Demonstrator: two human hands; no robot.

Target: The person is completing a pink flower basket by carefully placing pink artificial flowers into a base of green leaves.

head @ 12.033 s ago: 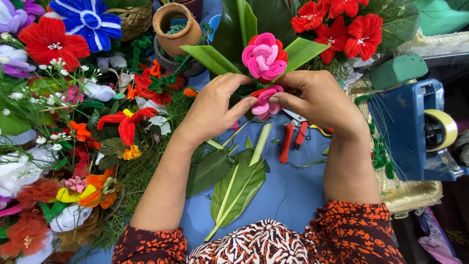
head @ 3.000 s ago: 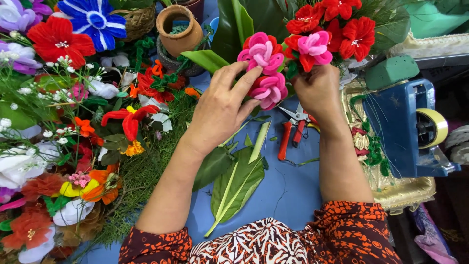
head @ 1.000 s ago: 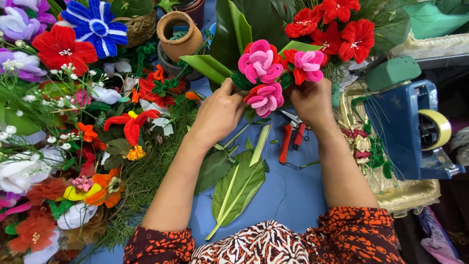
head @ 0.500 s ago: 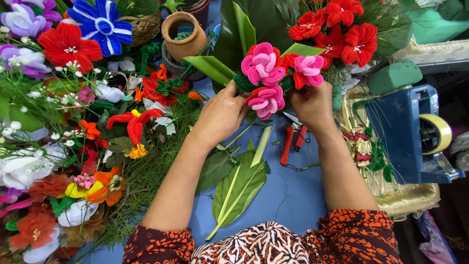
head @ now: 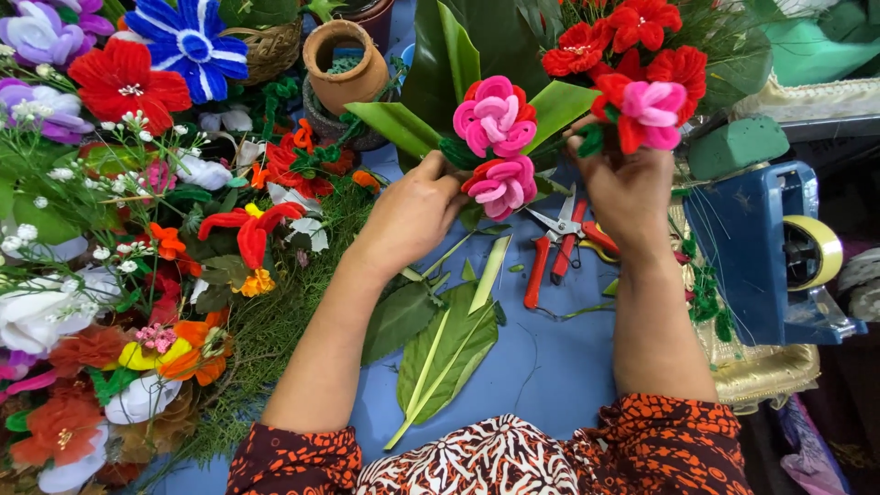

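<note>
the left hand (head: 412, 215) was closed around the stems of two fuzzy pink pipe-cleaner flowers (head: 496, 147), gripping just below the lower bloom, with broad green leaves (head: 403, 124) fanning out behind them; the blooms stood stacked one above the other, their shared axis running up and away from the person; the right hand (head: 628, 188) was pinched shut on the stem of a third pink pipe-cleaner flower with red petals beneath it (head: 651, 105), held up and to the right of the pair, near but not touching; so the gap to be closed lay sideways, from right hand toward left; the petals looked soft and looped, coiled chenille wire, the leaves smooth and glossy; on the blue tabletop (head: 550, 367) between the forearms lay long cut green leaves (head: 449, 348) and red-handled snips (head: 555, 243), blades pointing away; a small terracotta pot (head: 344, 64) stood beyond the left hand; a dense heap of mixed artificial flowers (head: 119, 229) filled the left side; a blue tape dispenser (head: 765, 247) sat right of the right forearm, with a block of green floral foam (head: 738, 147) above it.
</note>
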